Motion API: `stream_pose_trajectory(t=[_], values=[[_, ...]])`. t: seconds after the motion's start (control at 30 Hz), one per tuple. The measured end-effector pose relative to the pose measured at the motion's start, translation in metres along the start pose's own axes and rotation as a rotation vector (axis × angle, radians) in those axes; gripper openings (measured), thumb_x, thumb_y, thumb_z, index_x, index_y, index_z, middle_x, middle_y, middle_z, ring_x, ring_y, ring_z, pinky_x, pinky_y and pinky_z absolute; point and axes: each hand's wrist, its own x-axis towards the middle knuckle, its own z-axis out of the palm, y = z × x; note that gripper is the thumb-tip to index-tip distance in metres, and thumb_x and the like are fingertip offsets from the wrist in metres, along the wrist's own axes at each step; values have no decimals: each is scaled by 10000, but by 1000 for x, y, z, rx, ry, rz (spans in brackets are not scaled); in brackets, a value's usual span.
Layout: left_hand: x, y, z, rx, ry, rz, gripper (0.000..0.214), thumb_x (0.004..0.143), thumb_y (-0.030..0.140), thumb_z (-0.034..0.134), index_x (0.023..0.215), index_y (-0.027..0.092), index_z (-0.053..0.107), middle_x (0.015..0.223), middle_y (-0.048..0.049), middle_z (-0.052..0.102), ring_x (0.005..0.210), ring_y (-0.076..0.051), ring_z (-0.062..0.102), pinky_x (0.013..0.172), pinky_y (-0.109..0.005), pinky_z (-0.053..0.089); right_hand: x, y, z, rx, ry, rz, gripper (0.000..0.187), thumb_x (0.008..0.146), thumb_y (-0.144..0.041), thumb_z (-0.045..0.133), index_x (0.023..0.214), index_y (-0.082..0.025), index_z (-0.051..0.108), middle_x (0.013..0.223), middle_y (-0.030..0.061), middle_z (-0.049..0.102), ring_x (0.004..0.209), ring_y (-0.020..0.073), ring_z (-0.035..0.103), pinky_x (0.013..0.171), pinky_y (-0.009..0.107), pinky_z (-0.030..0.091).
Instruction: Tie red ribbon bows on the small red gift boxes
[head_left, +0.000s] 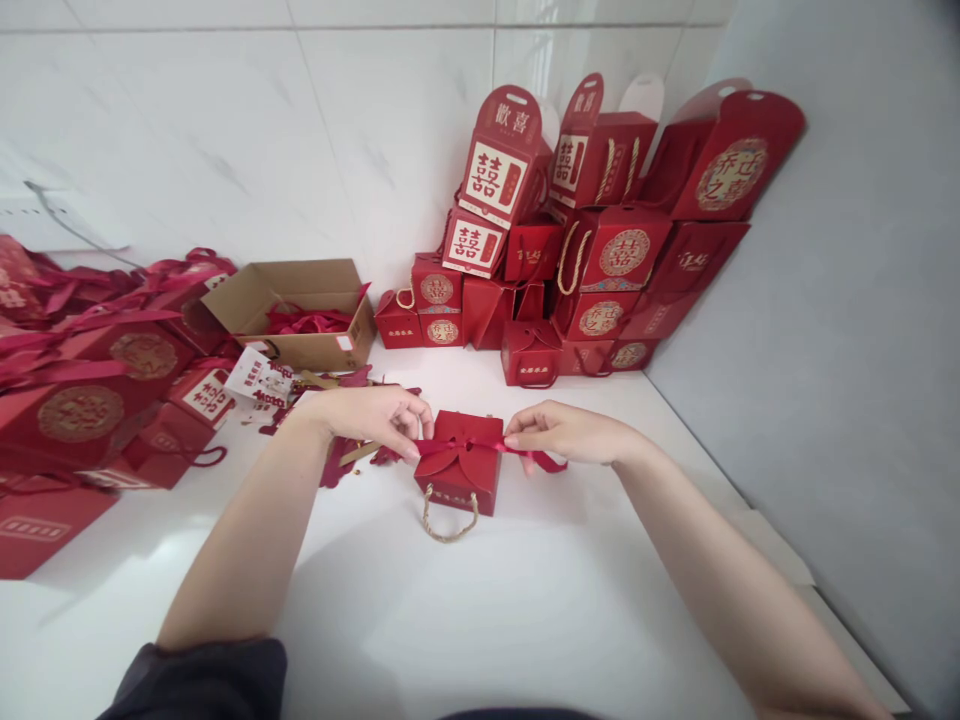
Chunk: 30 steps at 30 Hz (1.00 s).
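Note:
A small red gift box [461,485] with closed, curved top flaps sits on the white table in front of me. Its gold rope handle [448,538] hangs down on the near side. Across the top runs a dark red ribbon [461,447], crossed or knotted at the middle. My left hand [382,415] pinches the ribbon at the box's left edge. On the right side my right hand [566,432] grips the other length between thumb and fingers, and its loose end trails past the fingertips.
Red gift boxes [600,260] are stacked against the wall at the back right. More boxes with ribbons [112,380] pile up at the left. An open cardboard box [300,352] holds red ribbon. Tags and tasselled pieces [349,455] lie beside my left hand.

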Motion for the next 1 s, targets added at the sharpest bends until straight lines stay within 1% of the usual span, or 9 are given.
stream_pose_trajectory(t=[0.13, 0.27, 0.37, 0.53, 0.6, 0.67, 0.77, 0.9, 1.0], values=[[0, -6, -8, 106, 9, -25, 247, 717, 392, 724, 805, 163, 707, 701, -32, 697, 607, -128, 619, 555, -197, 446, 6, 8, -5, -32, 20, -12, 300, 796, -464, 612, 784, -167, 642, 536, -21, 577, 457, 78, 370, 438, 222, 286], [4, -13, -15, 150, -38, -13, 244, 731, 409, 711, 799, 177, 750, 671, -33, 686, 607, -134, 609, 561, -207, 448, 9, 12, -7, -85, 20, 31, 302, 774, -475, 628, 764, -173, 636, 515, -30, 570, 437, 74, 358, 413, 220, 252], [7, -13, -16, 151, -35, 144, 172, 704, 353, 747, 739, 186, 758, 812, -50, 700, 698, -146, 623, 653, -230, 475, 10, 12, -6, -89, 41, 52, 310, 776, -483, 619, 760, -174, 621, 510, -36, 564, 424, 70, 355, 409, 219, 248], [24, -4, 2, -87, 137, 452, 98, 733, 259, 730, 692, 174, 756, 1241, -109, 629, 1071, -228, 609, 972, -335, 430, 12, 16, -9, -103, 64, 72, 312, 782, -480, 608, 737, -172, 589, 550, -23, 594, 433, 69, 360, 419, 219, 272], [38, -4, 13, -243, 176, 531, 85, 754, 247, 717, 731, 176, 757, 1208, -120, 658, 1174, -241, 564, 1046, -388, 375, 13, 19, -11, -113, 75, 71, 306, 784, -472, 606, 731, -171, 589, 564, -16, 602, 453, 74, 384, 434, 219, 288], [52, -6, 23, -368, 178, 579, 93, 770, 255, 707, 762, 175, 753, 1062, -127, 721, 1222, -244, 536, 1062, -432, 358, 13, 22, -13, -126, 93, 68, 300, 786, -465, 602, 723, -172, 589, 572, -13, 606, 470, 79, 403, 451, 220, 306], [65, -8, 33, -420, 203, 573, 132, 760, 278, 719, 795, 156, 758, 955, -145, 741, 1238, -260, 524, 1027, -438, 399, 14, 25, -16, -139, 112, 66, 294, 788, -459, 596, 727, -171, 593, 585, -8, 613, 487, 83, 415, 469, 222, 320], [69, -6, 36, -306, 314, 476, 207, 710, 299, 762, 848, 145, 771, 1103, -150, 694, 1196, -260, 552, 1013, -371, 415, 14, 25, -17, -154, 109, 58, 295, 790, -454, 590, 748, -163, 609, 601, 0, 623, 499, 83, 416, 482, 219, 326], [68, -4, 37, -229, 355, 468, 197, 704, 317, 764, 816, 156, 777, 1102, -126, 689, 1154, -240, 573, 1014, -335, 409, 14, 23, -16, -152, 104, 57, 304, 783, -464, 595, 756, -162, 613, 604, -2, 619, 497, 83, 414, 482, 219, 326]])
